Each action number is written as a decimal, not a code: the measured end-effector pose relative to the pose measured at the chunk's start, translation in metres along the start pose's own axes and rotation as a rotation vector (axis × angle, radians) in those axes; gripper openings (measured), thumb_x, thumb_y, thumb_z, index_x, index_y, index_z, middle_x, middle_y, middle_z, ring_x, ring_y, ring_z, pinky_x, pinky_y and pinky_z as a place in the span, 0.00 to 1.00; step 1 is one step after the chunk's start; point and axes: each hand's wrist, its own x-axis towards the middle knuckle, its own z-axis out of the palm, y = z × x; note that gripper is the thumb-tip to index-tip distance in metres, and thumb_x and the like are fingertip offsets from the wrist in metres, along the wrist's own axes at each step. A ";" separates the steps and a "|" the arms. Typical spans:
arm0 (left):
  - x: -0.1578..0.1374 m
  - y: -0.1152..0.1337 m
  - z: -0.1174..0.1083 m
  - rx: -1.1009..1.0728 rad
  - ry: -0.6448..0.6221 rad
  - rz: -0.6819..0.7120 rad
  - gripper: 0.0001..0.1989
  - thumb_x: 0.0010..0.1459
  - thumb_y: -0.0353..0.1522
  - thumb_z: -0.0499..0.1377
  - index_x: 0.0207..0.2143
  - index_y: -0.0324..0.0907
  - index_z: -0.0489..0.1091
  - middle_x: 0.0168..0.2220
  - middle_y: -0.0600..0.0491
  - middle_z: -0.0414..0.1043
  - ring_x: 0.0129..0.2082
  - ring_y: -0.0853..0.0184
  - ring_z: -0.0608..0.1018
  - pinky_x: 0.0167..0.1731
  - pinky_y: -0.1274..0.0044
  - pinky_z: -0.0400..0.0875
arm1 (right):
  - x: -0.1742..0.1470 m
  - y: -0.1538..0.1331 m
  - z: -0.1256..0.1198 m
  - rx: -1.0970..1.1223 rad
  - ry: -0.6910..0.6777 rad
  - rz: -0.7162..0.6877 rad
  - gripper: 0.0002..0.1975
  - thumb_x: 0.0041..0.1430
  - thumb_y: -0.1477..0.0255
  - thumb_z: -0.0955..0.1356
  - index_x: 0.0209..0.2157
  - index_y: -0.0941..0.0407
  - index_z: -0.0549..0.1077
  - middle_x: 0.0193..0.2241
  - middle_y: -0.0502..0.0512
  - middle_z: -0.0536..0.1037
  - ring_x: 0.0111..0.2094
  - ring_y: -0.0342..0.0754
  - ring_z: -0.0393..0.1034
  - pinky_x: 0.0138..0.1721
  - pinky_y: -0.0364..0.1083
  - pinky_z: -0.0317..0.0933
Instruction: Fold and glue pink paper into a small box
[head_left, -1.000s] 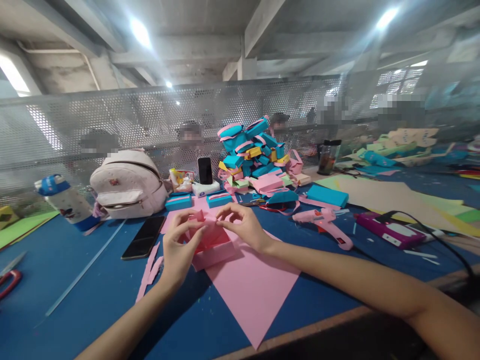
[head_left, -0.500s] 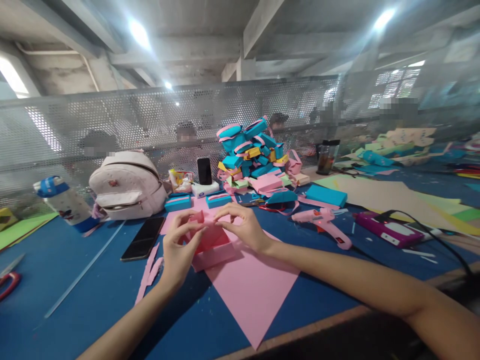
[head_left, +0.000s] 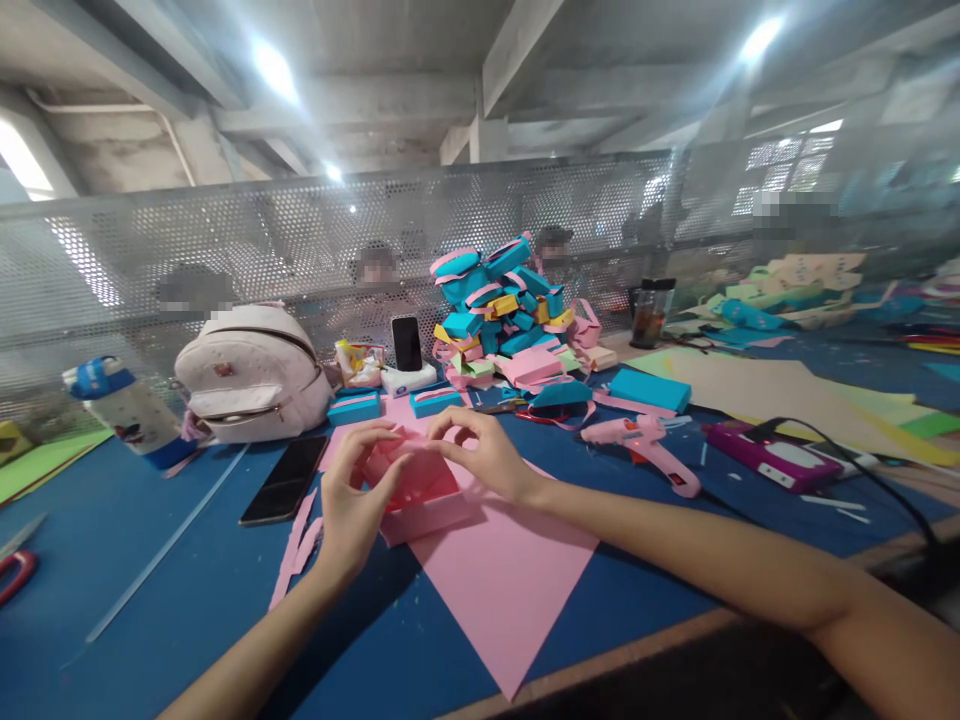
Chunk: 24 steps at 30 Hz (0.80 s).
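A small pink paper box [head_left: 431, 517] with its open side up sits between my hands. My left hand [head_left: 358, 495] is closed on its left wall, thumb inside and fingers along the far edge. At the far right edge, my right hand [head_left: 487, 455] pinches the pink paper between thumb and fingertips. Under the box lies a large pink sheet [head_left: 517, 580], one corner pointing towards me. Pink paper scraps [head_left: 296, 545] lie left of my left hand, near a black phone [head_left: 283, 480].
A pink glue gun [head_left: 645, 450] and a purple power bank [head_left: 772, 457] lie to the right. Behind stands a pile of blue and pink paper boxes [head_left: 517, 310]. A backpack [head_left: 251, 375], a bottle [head_left: 135, 415], a clear ruler [head_left: 169, 545] and scissors [head_left: 16, 570] are on the left.
The pink flap that stood up between my fingertips now sits lower, at the box's far edge. Both hands keep nearly the same place; the view has shifted slightly.
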 end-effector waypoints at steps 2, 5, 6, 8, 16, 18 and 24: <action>-0.001 0.001 0.000 0.017 -0.020 0.021 0.06 0.56 0.33 0.64 0.37 0.44 0.74 0.43 0.50 0.74 0.47 0.61 0.75 0.46 0.71 0.70 | 0.001 -0.002 0.001 0.076 -0.010 0.076 0.13 0.57 0.59 0.71 0.33 0.55 0.72 0.31 0.50 0.74 0.33 0.44 0.70 0.32 0.42 0.62; -0.003 0.001 0.000 0.035 -0.055 0.051 0.02 0.56 0.32 0.64 0.33 0.44 0.74 0.44 0.50 0.73 0.47 0.62 0.75 0.45 0.72 0.70 | 0.004 -0.004 0.001 0.130 -0.047 0.136 0.13 0.57 0.61 0.71 0.34 0.56 0.72 0.31 0.50 0.75 0.32 0.44 0.70 0.33 0.43 0.62; -0.003 0.002 -0.001 0.039 -0.069 0.061 0.01 0.56 0.31 0.64 0.32 0.44 0.74 0.43 0.51 0.72 0.46 0.62 0.75 0.44 0.72 0.70 | 0.005 -0.004 0.001 0.125 -0.061 0.145 0.12 0.56 0.61 0.72 0.34 0.56 0.73 0.31 0.50 0.76 0.32 0.44 0.70 0.33 0.43 0.62; -0.004 0.002 -0.001 0.039 -0.095 0.080 0.01 0.56 0.31 0.64 0.32 0.45 0.74 0.43 0.51 0.72 0.46 0.62 0.75 0.44 0.72 0.70 | 0.006 -0.005 0.000 0.103 -0.076 0.150 0.11 0.55 0.63 0.72 0.32 0.57 0.75 0.29 0.51 0.77 0.31 0.45 0.71 0.32 0.43 0.62; -0.003 0.002 0.000 0.023 -0.131 0.102 0.01 0.58 0.29 0.62 0.32 0.44 0.74 0.42 0.50 0.72 0.45 0.63 0.75 0.44 0.72 0.70 | 0.008 -0.006 -0.003 0.023 -0.046 0.104 0.07 0.54 0.69 0.73 0.26 0.57 0.76 0.25 0.51 0.77 0.29 0.44 0.70 0.27 0.42 0.59; -0.003 0.003 0.000 0.029 -0.125 0.092 0.02 0.58 0.30 0.62 0.31 0.44 0.74 0.42 0.50 0.72 0.45 0.63 0.75 0.43 0.73 0.69 | 0.007 -0.006 -0.003 0.000 -0.048 0.100 0.06 0.54 0.69 0.72 0.27 0.57 0.77 0.26 0.51 0.77 0.30 0.44 0.70 0.27 0.42 0.59; -0.003 0.002 0.001 0.027 -0.029 -0.004 0.07 0.59 0.33 0.61 0.27 0.42 0.71 0.42 0.50 0.73 0.44 0.64 0.75 0.39 0.76 0.69 | 0.003 -0.010 -0.004 -0.087 0.077 -0.043 0.09 0.58 0.63 0.71 0.32 0.54 0.76 0.32 0.51 0.77 0.31 0.44 0.70 0.29 0.43 0.61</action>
